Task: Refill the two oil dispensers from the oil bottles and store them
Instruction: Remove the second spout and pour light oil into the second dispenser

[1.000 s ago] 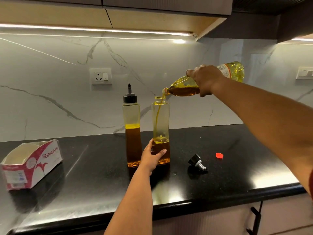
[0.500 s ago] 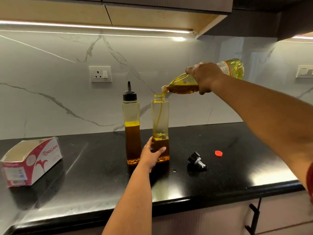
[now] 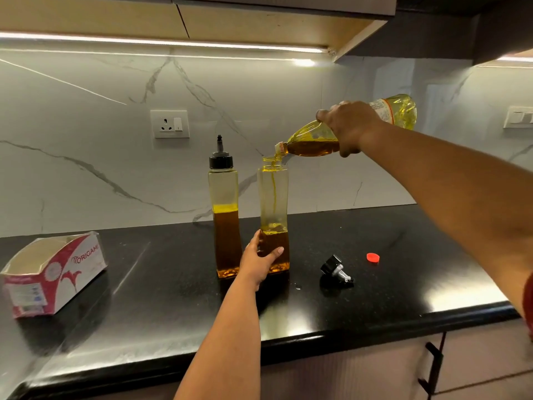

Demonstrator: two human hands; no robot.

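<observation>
Two tall clear dispensers stand side by side on the black counter (image 3: 375,307). The left dispenser (image 3: 224,197) wears its black spout cap and is over half full of amber oil. The right dispenser (image 3: 274,197) is uncapped and holds oil in its bottom quarter. My left hand (image 3: 258,261) grips its base. My right hand (image 3: 350,127) holds a yellow oil bottle (image 3: 311,138) tipped nearly level, its mouth over the dispenser's neck, and a thin stream runs down inside. The black spout cap (image 3: 334,269) and a small red cap (image 3: 373,257) lie on the counter to the right.
An open red-and-white tissue box (image 3: 57,278) lies at the counter's left. A wall socket (image 3: 170,124) sits on the marble backsplash behind the dispensers. Wall cabinets hang overhead, and drawer fronts with a black handle (image 3: 432,368) are below the counter edge.
The oil level in the uncapped dispenser has risen a little while the stream keeps flowing. Both hands hold their places; the view shifted slightly.
</observation>
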